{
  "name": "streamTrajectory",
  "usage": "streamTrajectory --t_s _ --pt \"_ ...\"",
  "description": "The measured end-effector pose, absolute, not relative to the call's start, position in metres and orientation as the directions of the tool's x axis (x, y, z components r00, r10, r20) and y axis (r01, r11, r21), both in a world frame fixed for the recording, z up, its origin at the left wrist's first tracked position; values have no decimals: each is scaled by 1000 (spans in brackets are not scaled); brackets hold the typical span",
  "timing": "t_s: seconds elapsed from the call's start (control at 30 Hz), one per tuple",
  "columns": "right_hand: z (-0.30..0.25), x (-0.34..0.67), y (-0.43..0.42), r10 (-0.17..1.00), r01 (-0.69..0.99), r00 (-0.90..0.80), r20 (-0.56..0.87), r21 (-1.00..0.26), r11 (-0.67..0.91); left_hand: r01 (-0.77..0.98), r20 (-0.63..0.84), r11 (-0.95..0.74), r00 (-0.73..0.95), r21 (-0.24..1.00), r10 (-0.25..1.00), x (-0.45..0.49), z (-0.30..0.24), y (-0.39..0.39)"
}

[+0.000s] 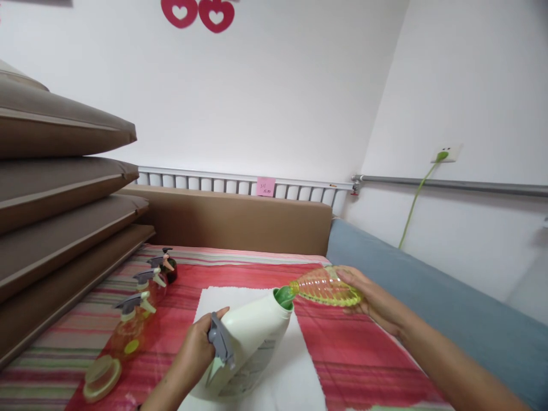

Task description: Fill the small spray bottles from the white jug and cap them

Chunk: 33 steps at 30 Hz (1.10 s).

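My left hand (194,348) is wrapped round a big white jug (250,342), tipped toward the right, and also clamps a grey spray trigger head (220,342) against it. The jug's green spout (283,295) meets the neck of a small clear yellow bottle (327,287). My right hand (370,302) holds that bottle on its side, mouth toward the jug. Both are above a white paper sheet (226,299) on a red striped cloth (342,354).
Three spray bottles (148,285) with grey triggers stand in a row at the left, with a round lid (103,377) in front of them. Brown cushions (55,188) are stacked at far left. A brown headboard (240,222) and a blue pad (428,291) border the cloth.
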State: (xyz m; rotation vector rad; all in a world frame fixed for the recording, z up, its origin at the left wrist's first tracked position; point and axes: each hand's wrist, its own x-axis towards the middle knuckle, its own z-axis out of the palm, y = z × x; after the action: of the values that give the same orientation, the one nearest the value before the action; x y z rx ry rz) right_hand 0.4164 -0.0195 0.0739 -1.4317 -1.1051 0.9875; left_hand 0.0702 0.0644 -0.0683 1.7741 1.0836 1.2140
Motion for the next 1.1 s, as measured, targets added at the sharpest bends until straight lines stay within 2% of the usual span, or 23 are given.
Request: streamTrajectory --t_s 0.67,1.1 --pt "95 409 -18 960 235 279 0 -970 -68 316 325 -391 243 865 914 68 -72 66" --pt "108 402 -14 948 395 309 72 -917 -59 289 314 -378 244 880 917 66 -78 68"
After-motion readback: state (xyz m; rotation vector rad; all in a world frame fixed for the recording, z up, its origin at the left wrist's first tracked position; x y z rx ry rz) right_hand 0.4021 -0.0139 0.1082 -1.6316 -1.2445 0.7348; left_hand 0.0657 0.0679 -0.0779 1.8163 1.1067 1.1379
